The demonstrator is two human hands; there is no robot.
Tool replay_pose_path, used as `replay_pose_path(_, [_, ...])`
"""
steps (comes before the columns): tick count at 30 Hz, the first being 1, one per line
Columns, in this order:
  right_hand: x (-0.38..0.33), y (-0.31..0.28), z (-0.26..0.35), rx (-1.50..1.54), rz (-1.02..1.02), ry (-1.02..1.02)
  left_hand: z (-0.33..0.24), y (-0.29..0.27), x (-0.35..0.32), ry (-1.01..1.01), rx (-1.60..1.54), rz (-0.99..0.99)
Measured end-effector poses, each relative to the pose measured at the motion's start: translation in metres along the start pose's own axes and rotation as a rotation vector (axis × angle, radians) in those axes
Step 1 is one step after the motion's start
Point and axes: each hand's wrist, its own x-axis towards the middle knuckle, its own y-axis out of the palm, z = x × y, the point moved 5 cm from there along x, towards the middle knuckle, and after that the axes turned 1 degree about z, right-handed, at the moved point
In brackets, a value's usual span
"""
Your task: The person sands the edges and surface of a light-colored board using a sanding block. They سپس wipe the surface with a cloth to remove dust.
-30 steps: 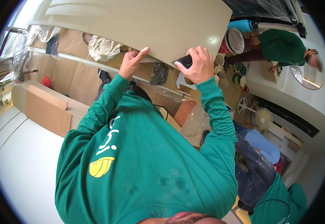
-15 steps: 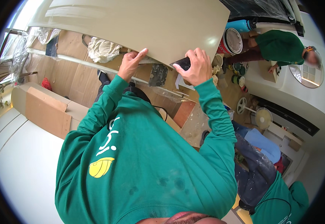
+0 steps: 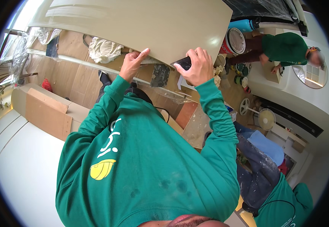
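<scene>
Beige panel: left grip pinches its edge, right grip curls round black block.

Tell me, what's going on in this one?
A person is working at a broad beige panel with both hands. The right hand grips a black block at the panel's near edge. The left hand is at the same edge, farther left, with its thumb extended; how firmly it holds on, I can't tell. A crumpled white cloth lies to its left, and another person in green is off to the right.
</scene>
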Motion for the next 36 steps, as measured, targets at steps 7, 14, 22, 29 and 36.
replay_pose_path(7, [0.003, -0.002, 0.01, 0.013, 0.0, -0.029, 0.005, -0.005, 0.005, -0.021, 0.057, 0.02])
replay_pose_path(14, [0.002, 0.0, 0.002, 0.02, -0.036, 0.007, 0.006, -0.003, 0.005, 0.016, 0.02, -0.009])
replay_pose_path(22, [0.001, 0.003, 0.003, 0.01, 0.001, -0.005, -0.001, 0.002, -0.001, 0.001, -0.02, 0.005])
replay_pose_path(29, [0.005, 0.001, 0.004, -0.008, -0.041, -0.002, 0.009, -0.003, 0.005, 0.005, -0.011, -0.003])
replay_pose_path(36, [0.005, 0.0, 0.006, -0.027, -0.006, -0.013, 0.015, -0.005, 0.009, 0.021, 0.017, -0.022])
